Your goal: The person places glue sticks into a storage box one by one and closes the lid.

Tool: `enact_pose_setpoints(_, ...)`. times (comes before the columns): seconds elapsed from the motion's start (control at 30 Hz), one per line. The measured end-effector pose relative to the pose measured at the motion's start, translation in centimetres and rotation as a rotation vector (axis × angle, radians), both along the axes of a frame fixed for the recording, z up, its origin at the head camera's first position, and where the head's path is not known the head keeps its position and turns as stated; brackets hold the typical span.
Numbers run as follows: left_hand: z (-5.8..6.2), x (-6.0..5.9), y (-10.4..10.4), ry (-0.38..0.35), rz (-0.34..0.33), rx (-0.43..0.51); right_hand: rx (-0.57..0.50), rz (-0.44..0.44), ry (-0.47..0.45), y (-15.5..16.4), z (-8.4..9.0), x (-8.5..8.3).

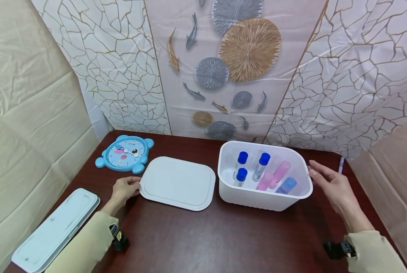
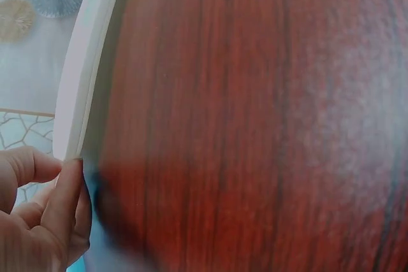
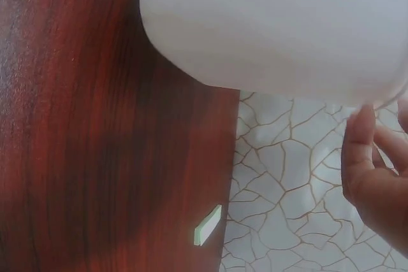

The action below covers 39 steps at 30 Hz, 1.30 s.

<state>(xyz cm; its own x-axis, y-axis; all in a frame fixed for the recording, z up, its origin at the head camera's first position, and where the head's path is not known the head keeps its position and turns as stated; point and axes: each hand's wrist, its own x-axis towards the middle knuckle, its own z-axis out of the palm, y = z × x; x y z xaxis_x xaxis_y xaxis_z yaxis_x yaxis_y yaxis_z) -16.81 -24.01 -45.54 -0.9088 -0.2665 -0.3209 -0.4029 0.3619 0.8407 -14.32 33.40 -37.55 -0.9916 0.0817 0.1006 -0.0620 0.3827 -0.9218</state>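
Note:
My left hand [image 1: 124, 190] pinches the left edge of a flat white lid [image 1: 177, 184] between thumb and fingers. In the left wrist view, the lid's edge [image 2: 89, 62] runs up from the fingertips. To its right is a deep white plastic bin [image 1: 258, 199], with several small bottles inside: clear ones with blue caps [image 1: 264, 158], pink ones [image 1: 280, 172] and a blue one [image 1: 287, 185]. My right hand [image 1: 336, 189] holds the bin's right rim with its fingertips. In the right wrist view, its fingers [image 3: 362, 132] are right at the rim.
A light-blue toy clock [image 1: 126, 153] lies at the back left of the dark wooden table [image 1: 196, 242]. A long white case [image 1: 58, 229] lies along the left edge. A thin pale purple stick [image 1: 341, 165] is at the back right. Patterned cloth [image 1: 210, 110] hangs behind.

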Motion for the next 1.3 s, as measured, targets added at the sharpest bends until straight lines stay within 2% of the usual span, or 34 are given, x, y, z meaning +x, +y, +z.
enact_pose_setpoints(0.1, 0.3, 0.1, -0.2, -0.002, -0.028, 0.013, -0.261, -0.058, 0.113, -0.5, 0.4, 0.3)
enact_pose_setpoints(0.23, 0.8, -0.1, -0.6, 0.006, -0.052, 0.068, -0.472, -0.148, 0.246, -1.9, 1.8, 0.7)
enact_pose_setpoints(0.3, 1.2, -0.2, -0.8, 0.01, -0.06, 0.096, -0.512, -0.182, 0.271, -2.9, 2.7, 0.8)
enact_pose_setpoints(0.4, 2.0, -0.3, -1.1, 0.01, -0.052, 0.133, -0.513, -0.184, 0.279, -4.6, 3.9, 1.1)
enact_pose_setpoints(0.5, 2.9, -0.4, -1.3, 0.019, -0.041, 0.181, -0.488, -0.122, 0.283, -6.5, 4.7, 1.3)
enact_pose_setpoints(0.57, 3.6, -0.4, -1.5, 0.031, -0.03, 0.228, -0.5, -0.05, 0.283, -7.8, 4.9, 1.4)
enact_pose_setpoints(0.77, 5.6, -0.4, -1.7, 0.086, -0.019, 0.374, -0.529, 0.165, 0.193, -12.4, 5.0, 1.3)
enact_pose_setpoints(0.9, 6.7, -0.4, -1.5, 0.112, -0.027, 0.408, -0.488, 0.246, 0.08, -15.7, 5.0, 0.9)
enact_pose_setpoints(1.1, 7.8, -0.2, -0.7, 0.151, -0.051, 0.447, -0.477, 0.275, -0.095, -19.3, 4.2, -0.1)
enact_pose_setpoints(1.3, 8.6, 0.2, 0.0, 0.199, -0.102, 0.451, -0.517, 0.267, -0.157, -20.8, 3.8, -0.6)
